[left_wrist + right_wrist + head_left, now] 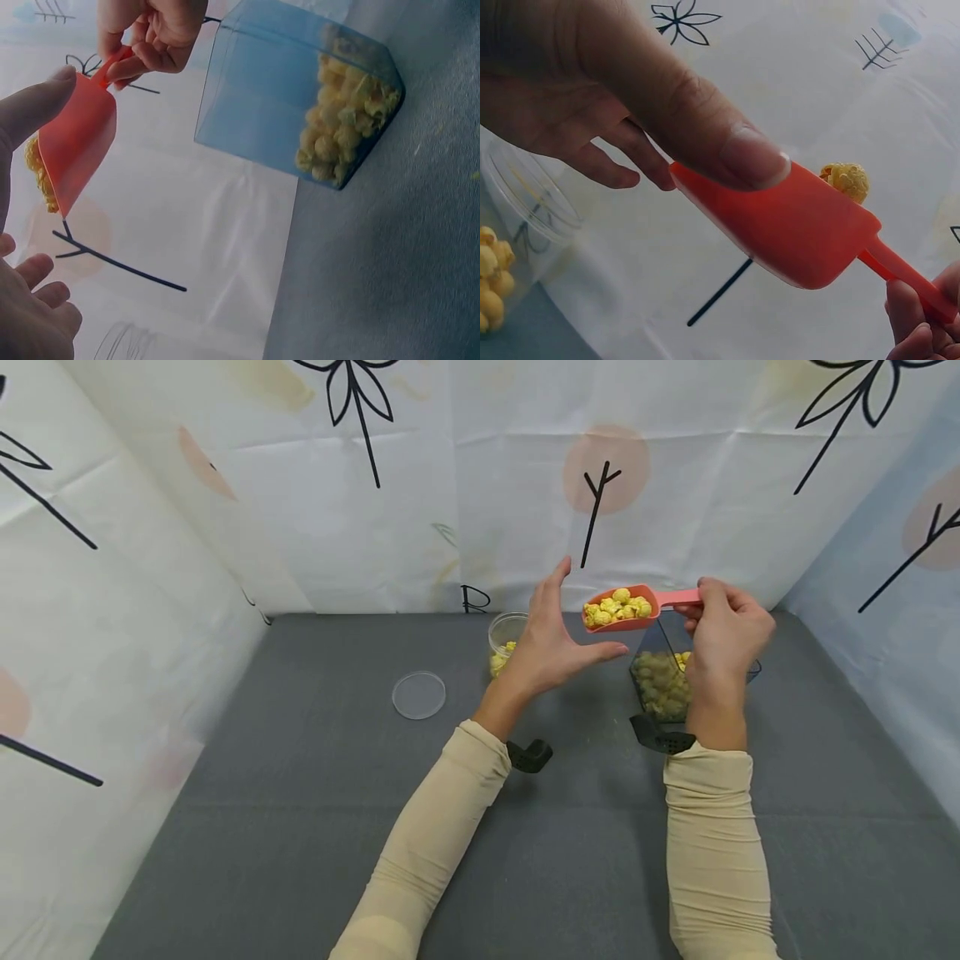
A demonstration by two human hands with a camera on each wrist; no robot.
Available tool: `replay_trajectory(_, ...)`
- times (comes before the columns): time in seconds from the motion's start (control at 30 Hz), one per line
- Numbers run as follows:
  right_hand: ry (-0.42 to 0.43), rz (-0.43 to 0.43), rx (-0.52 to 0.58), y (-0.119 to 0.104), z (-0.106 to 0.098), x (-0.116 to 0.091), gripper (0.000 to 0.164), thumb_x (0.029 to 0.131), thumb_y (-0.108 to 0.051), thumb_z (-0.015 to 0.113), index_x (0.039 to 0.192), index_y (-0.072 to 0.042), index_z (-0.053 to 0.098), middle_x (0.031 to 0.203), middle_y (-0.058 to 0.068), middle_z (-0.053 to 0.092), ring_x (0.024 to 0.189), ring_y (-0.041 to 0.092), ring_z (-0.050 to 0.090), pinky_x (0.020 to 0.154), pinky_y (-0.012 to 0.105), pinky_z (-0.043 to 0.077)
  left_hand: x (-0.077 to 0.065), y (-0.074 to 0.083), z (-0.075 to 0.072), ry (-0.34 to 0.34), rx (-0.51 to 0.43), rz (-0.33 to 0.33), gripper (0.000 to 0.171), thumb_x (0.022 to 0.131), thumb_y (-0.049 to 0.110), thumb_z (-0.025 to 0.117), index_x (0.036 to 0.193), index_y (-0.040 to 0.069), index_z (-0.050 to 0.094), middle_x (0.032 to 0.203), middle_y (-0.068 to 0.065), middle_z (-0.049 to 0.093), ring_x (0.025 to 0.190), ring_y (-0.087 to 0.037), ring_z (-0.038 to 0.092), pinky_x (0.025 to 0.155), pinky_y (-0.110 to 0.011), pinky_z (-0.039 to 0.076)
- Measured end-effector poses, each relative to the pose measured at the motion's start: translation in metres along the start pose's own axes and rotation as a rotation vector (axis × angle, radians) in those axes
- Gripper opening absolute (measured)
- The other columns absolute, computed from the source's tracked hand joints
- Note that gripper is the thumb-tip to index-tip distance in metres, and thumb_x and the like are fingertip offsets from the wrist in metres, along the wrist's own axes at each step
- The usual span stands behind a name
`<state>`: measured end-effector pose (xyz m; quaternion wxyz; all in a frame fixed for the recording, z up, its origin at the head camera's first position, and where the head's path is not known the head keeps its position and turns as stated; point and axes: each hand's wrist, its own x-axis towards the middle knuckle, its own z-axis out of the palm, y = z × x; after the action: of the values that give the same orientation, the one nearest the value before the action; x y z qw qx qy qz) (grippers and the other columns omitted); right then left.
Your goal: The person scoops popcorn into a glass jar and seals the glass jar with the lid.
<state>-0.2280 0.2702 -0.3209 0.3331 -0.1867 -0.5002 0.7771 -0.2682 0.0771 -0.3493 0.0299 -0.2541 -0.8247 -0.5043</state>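
Observation:
My right hand (726, 631) grips the handle of a red scoop (81, 142), held up level in the air. Yellow popcorn (617, 607) fills the scoop's bowl. My left hand (551, 639) is spread beside the scoop's tip, thumb and fingers wide apart and holding nothing. Below the right hand stands a clear square-sided container (255, 90) with more popcorn inside, partly hidden by that hand in the head view. Behind the left hand is a clear round jar (507, 628) with some popcorn in it, its lower right side covered by the hand.
A clear round lid (418, 695) lies flat on the grey table (300, 827), left of the jar. White patterned cloth (420, 527) walls in the table at the back and both sides. Each wrist wears a black camera mount.

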Motion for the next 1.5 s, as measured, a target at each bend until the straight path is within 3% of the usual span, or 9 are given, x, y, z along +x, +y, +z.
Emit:
replay_trajectory(0.17,-0.023,-0.012,0.017,0.007,0.007,-0.004,0.007,0.095,-0.007,0.069,0.093,-0.003,0.075,0.07,0.005,0.068,0.051,0.011,0.064,0.051,0.017,0.048,-0.002,-0.007,-0.01,0.023,0.013,-0.011,0.126,0.073,0.052,0.09,0.162,0.042,0.003,0.167,0.007,0.02,0.153,-0.013,0.025,0.122,-0.049,0.035)
replay_trajectory(0.3,-0.037,-0.021,-0.012,0.013,0.014,-0.007,0.008,0.097,-0.01,0.068,0.095,-0.005,0.074,0.071,0.003,0.068,0.054,0.01,0.065,0.054,0.017,0.049,-0.003,-0.013,-0.019,0.051,0.039,0.001,0.125,0.073,0.051,0.09,0.164,0.037,0.005,0.166,0.003,0.024,0.152,-0.015,0.028,0.122,-0.048,0.035)
replay_trajectory(0.6,-0.037,-0.029,0.023,0.023,0.026,-0.014,0.008,0.096,-0.009,0.07,0.095,-0.003,0.074,0.068,0.003,0.069,0.053,0.01,0.064,0.054,0.018,0.05,-0.007,-0.028,-0.033,0.072,0.087,-0.007,0.118,0.073,0.054,0.089,0.164,0.034,0.015,0.166,0.008,0.027,0.153,-0.013,0.029,0.122,-0.047,0.035)
replay_trajectory(0.7,-0.043,-0.033,0.031,0.027,0.028,-0.015,0.008,0.096,-0.009,0.069,0.095,-0.002,0.074,0.068,0.003,0.068,0.053,0.01,0.064,0.054,0.018,0.049,-0.008,-0.034,-0.035,0.081,0.096,-0.019,0.117,0.074,0.053,0.089,0.164,0.029,0.018,0.166,0.006,0.028,0.152,-0.014,0.03,0.121,-0.048,0.037)
replay_trajectory(1.03,-0.059,-0.017,0.052,0.037,0.034,-0.019,0.008,0.096,-0.01,0.069,0.094,-0.004,0.074,0.067,0.004,0.069,0.05,0.008,0.062,0.054,0.017,0.05,-0.012,-0.051,-0.038,0.083,0.091,-0.092,0.114,0.074,0.051,0.089,0.163,0.029,0.021,0.166,0.003,0.028,0.153,-0.019,0.03,0.121,-0.05,0.037)
replay_trajectory(1.5,-0.056,-0.013,-0.048,0.047,0.042,-0.024,0.011,0.096,-0.014,0.07,0.098,-0.004,0.074,0.078,0.007,0.07,0.055,0.007,0.066,0.057,0.017,0.052,-0.01,-0.069,-0.038,0.063,0.023,-0.145,0.104,0.074,0.045,0.091,0.157,0.018,0.035,0.156,-0.002,0.043,0.145,-0.022,0.042,0.116,-0.047,0.043)
